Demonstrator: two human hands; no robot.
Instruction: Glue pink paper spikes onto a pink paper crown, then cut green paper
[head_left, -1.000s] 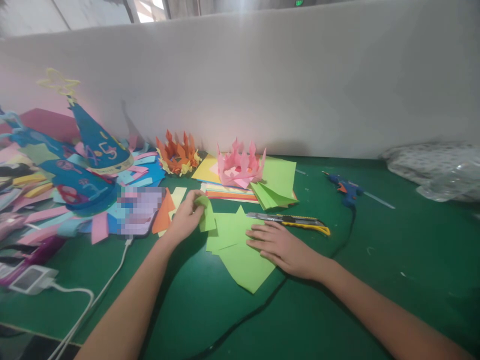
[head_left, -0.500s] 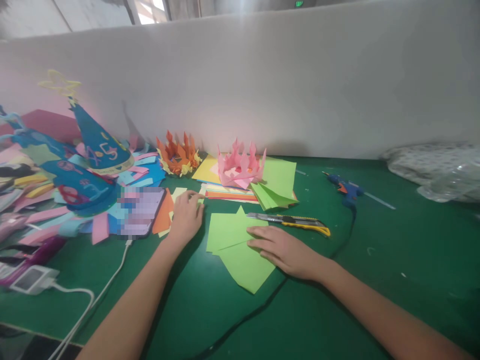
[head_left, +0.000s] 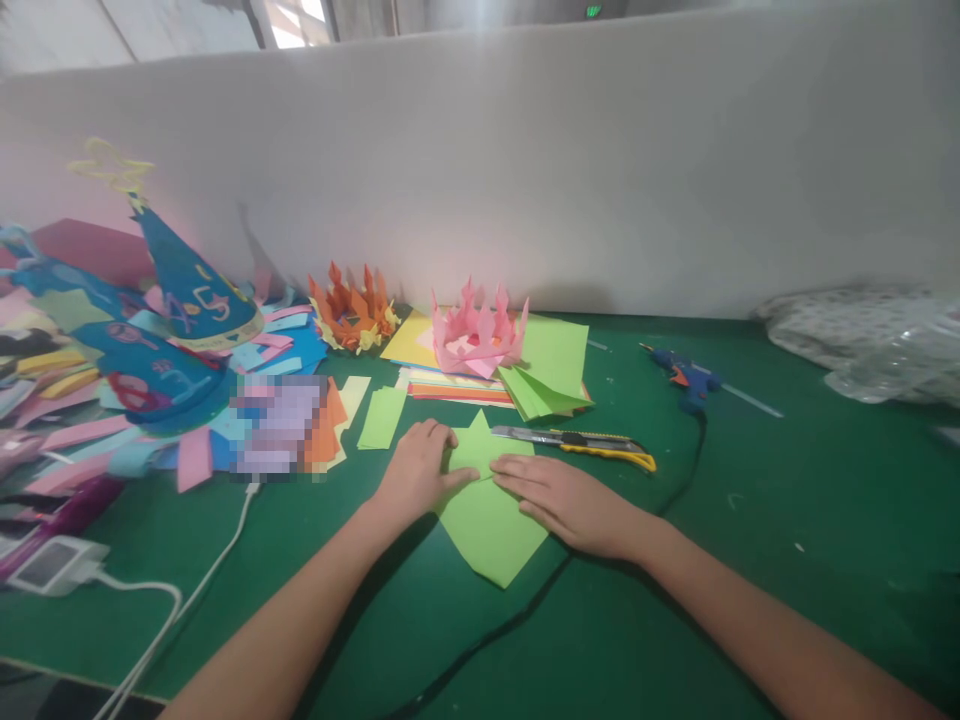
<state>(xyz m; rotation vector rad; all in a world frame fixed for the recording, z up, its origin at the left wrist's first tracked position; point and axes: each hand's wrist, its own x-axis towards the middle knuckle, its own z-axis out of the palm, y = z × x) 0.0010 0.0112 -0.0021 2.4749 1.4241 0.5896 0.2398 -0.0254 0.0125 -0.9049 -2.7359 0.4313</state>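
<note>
A light green sheet of paper (head_left: 491, 530) lies on the green table (head_left: 750, 560), folded to a point toward me. My left hand (head_left: 416, 472) rests on its left part, fingers lying flat on the paper. My right hand (head_left: 566, 497) presses flat on its right part, fingers stretched out. A small green paper strip (head_left: 381, 417) lies apart to the left of my left hand. Behind my hands a yellow-handled utility knife (head_left: 581, 441) lies on the table.
A pink paper crown (head_left: 478, 335) and an orange paper crown (head_left: 352, 308) stand at the back by stacked coloured sheets (head_left: 551, 372). Blue paper hats (head_left: 187, 285) and paper scraps fill the left. A blue glue gun (head_left: 686, 375) lies right, its cord running toward me. A white partition closes the back.
My left hand put down the small green strip at the left, then came right onto the green sheet beside my right hand. My right hand stayed on the sheet.
</note>
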